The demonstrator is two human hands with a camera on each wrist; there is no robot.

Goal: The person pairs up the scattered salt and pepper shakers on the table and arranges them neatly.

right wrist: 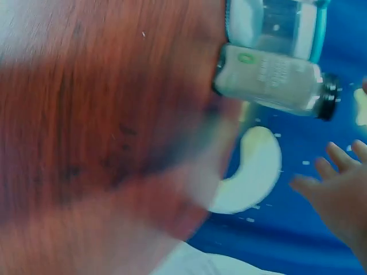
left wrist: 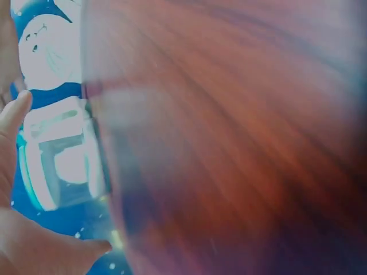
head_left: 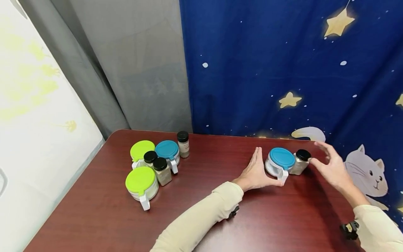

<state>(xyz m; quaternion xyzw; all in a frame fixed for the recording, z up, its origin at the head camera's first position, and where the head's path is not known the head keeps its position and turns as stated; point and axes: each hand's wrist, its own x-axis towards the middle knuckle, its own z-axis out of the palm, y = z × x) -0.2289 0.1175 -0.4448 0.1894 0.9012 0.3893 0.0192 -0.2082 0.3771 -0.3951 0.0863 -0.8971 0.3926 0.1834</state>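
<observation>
The head view is bright and quite sharp, with the white surface (head_left: 37,147) at left almost overexposed, a pale glare on the table (head_left: 252,224) at bottom centre and a soft shadow towards lower right. Both wrist views are hazy and bluish (the left one darkens at its right edge), with the jar (left wrist: 63,160) washed out and the right hand (right wrist: 338,200) blurred.

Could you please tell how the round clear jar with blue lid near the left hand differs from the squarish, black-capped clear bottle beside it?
The round clear jar is wider than the squarish clear bottle. The jar's lid is blue; the bottle's cap is black. The jar has a white handle; the bottle shows none. Both stand upright and closed on the reddish-brown table.
</observation>
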